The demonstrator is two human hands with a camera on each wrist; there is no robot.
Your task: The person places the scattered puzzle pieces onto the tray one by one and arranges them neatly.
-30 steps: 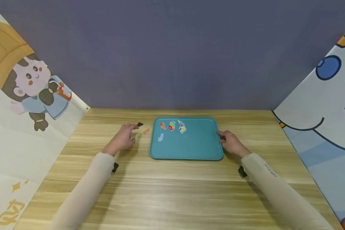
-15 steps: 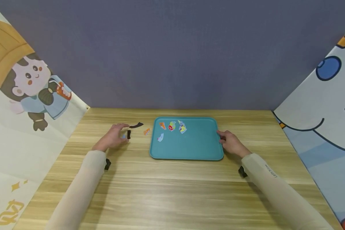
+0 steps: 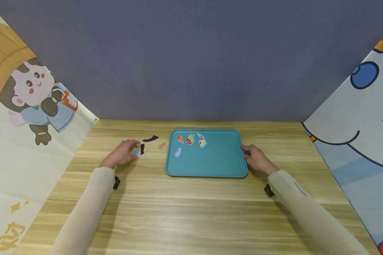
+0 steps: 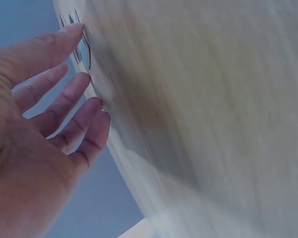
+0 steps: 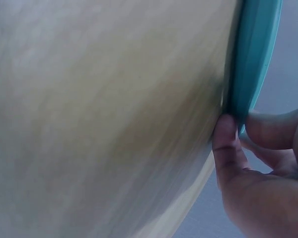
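Observation:
In the head view, my left hand [image 3: 121, 153] is low over the left of the table, thumb and fingers apart and loosely bent. Between its thumb and fingertips lies a light blue flat piece [image 3: 137, 153]; the left wrist view leaves any contact unclear. Right beside it is a short black strip [image 3: 142, 149]. A curved black strip [image 3: 151, 138] and a small orange printed piece [image 3: 162, 145] lie farther right. My right hand [image 3: 256, 156] pinches the right rim of a teal tray [image 3: 215, 159], thumb and finger either side of the edge in the right wrist view.
On the tray's left half lie an orange piece [image 3: 180, 139], a red and green piece [image 3: 190, 139], a yellow and purple piece [image 3: 202, 141] and a pale piece [image 3: 177, 152]. The wooden table [image 3: 191, 212] meets a dark panel [image 3: 191, 71] behind, with printed walls at both sides.
My left hand has moved left and back from the curved black strip, uncovering the short black strip and the light blue piece. The right hand stays on the tray.

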